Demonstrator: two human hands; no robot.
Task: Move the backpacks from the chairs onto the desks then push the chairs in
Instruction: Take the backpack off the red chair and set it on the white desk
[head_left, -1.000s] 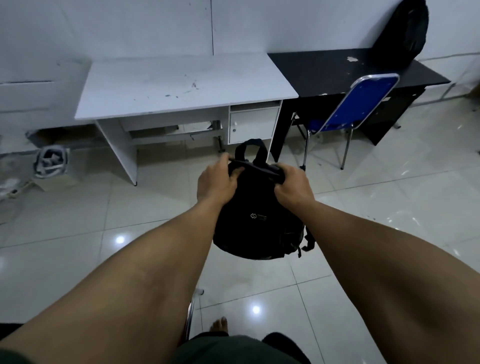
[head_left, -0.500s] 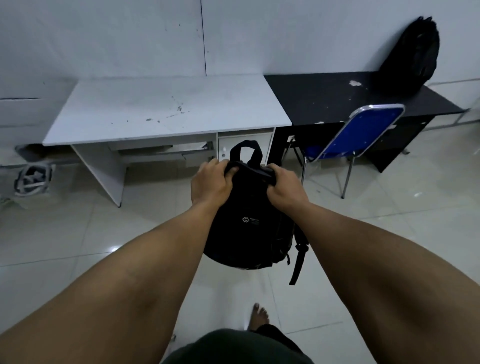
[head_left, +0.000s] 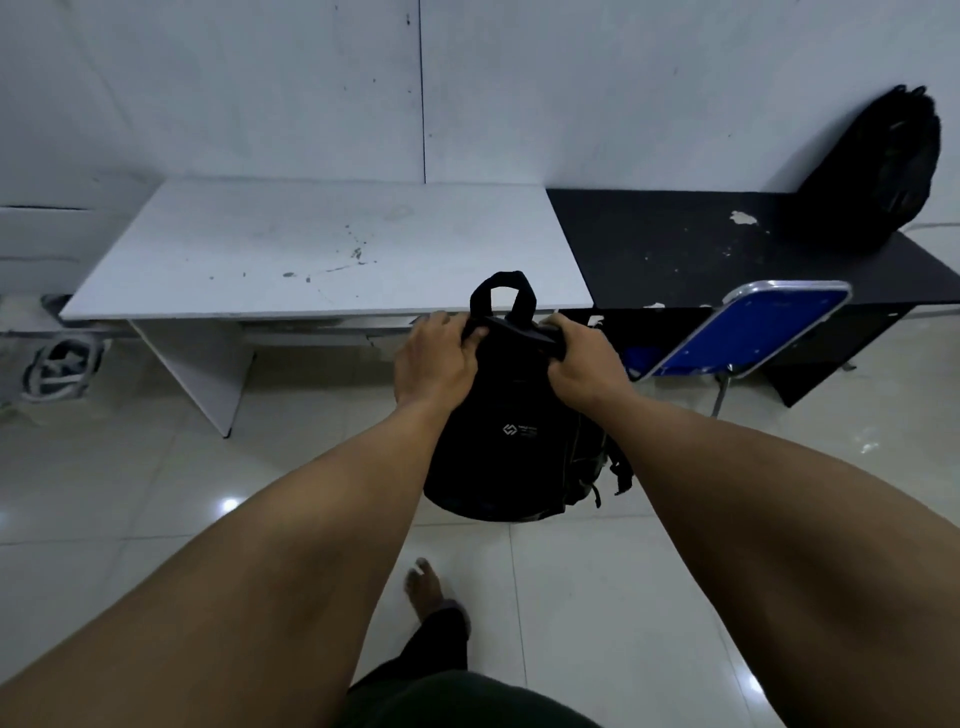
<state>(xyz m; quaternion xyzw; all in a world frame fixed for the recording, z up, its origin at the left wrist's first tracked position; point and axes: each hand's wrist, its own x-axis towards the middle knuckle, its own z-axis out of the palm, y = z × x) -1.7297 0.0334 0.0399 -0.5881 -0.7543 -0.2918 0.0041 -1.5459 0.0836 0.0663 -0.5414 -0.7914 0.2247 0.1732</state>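
Observation:
I carry a black backpack in the air in front of me, just short of the white desk. My left hand grips its top edge on the left, and my right hand grips the top on the right; the carry loop sticks up between them. A second black backpack leans against the wall on the black desk. A blue chair stands at the black desk, its seat under the desk's front edge.
The white desk's top is marked with dark smudges. A grey and white object lies on the tiled floor left of the desk. My bare foot is on the tiles below the bag.
I have walked closer to the desks with the backpack held in both hands; the white desk now lies right behind the bag's top.

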